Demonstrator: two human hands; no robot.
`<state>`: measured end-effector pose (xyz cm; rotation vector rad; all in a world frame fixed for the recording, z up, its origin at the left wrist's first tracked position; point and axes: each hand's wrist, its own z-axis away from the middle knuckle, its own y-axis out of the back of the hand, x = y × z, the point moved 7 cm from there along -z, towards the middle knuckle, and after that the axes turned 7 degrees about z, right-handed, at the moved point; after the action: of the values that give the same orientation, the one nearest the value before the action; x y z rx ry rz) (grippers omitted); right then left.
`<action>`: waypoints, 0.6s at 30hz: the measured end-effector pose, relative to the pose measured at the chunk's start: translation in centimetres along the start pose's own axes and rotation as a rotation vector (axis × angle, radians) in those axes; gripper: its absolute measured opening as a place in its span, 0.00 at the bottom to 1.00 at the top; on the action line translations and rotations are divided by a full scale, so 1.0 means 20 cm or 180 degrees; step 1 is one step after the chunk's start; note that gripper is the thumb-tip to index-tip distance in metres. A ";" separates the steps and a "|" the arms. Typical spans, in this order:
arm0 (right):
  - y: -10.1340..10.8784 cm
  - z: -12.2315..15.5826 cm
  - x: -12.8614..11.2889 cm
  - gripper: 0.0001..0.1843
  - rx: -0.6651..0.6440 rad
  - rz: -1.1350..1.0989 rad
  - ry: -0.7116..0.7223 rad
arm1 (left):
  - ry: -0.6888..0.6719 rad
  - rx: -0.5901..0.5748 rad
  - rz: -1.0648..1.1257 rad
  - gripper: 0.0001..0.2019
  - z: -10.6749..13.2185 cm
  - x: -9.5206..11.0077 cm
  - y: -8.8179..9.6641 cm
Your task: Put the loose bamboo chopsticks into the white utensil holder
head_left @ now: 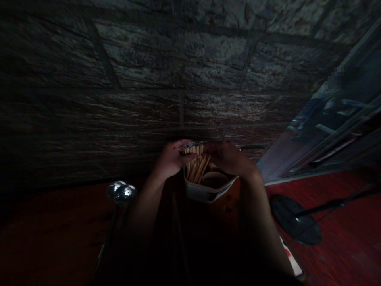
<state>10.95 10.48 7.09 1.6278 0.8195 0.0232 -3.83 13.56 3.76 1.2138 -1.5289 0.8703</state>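
Note:
A bundle of wooden chopsticks (198,169) leans upright inside a pale angular container (196,194). My left hand (172,159) is closed around the bundle's upper left side, its thumb across the sticks. My right hand (228,157) reaches over the container's right side to the top of the bundle. Its fingers are bent and lie in shadow, so I cannot make out whether they grip the sticks. Something shiny and silvery shows at the top ends, too dim to name. Beside the chopsticks, a round rim (217,174) shows inside the container.
Two shiny perforated metal heads (125,194) on long handles stand left of my left forearm. A brick-patterned wall (181,71) rises close behind the container. On the red floor (345,222) to the right rests a round black stand base (293,220) with a slanting pole.

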 end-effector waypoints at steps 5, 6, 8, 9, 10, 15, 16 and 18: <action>-0.01 -0.01 0.01 0.11 -0.0005 -0.0007 -0.0066 | 0.0025 -0.0060 0.0081 0.21 0.01 0.02 -0.01; -0.01 -0.01 0.01 0.10 -0.0006 0.0001 -0.0073 | 0.0021 -0.0062 0.0072 0.21 0.01 0.02 -0.01; -0.01 -0.02 0.01 0.10 -0.0024 -0.0016 -0.0084 | 0.0029 -0.0055 0.0050 0.21 0.01 0.02 0.00; -0.01 -0.02 0.01 0.10 -0.0037 -0.0032 -0.0082 | 0.0046 -0.0055 0.0047 0.21 0.01 0.02 0.00; -0.01 -0.02 0.01 0.10 -0.0051 -0.0048 -0.0071 | 0.0068 -0.0064 0.0058 0.21 0.01 0.02 0.00; -0.02 -0.02 0.02 0.11 -0.0072 -0.0095 -0.0059 | 0.0157 -0.0148 0.0173 0.21 0.01 0.01 -0.01; -0.02 -0.02 0.02 0.12 -0.0079 -0.0097 -0.0071 | 0.0165 -0.0147 0.0174 0.22 0.01 0.01 -0.01; -0.02 -0.02 0.02 0.11 -0.0118 -0.0104 -0.0071 | 0.0176 -0.0146 0.0152 0.23 0.01 0.01 -0.01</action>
<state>10.87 11.00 6.65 1.5770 0.8240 -0.0030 -3.75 13.39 3.85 1.1155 -1.5307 0.8885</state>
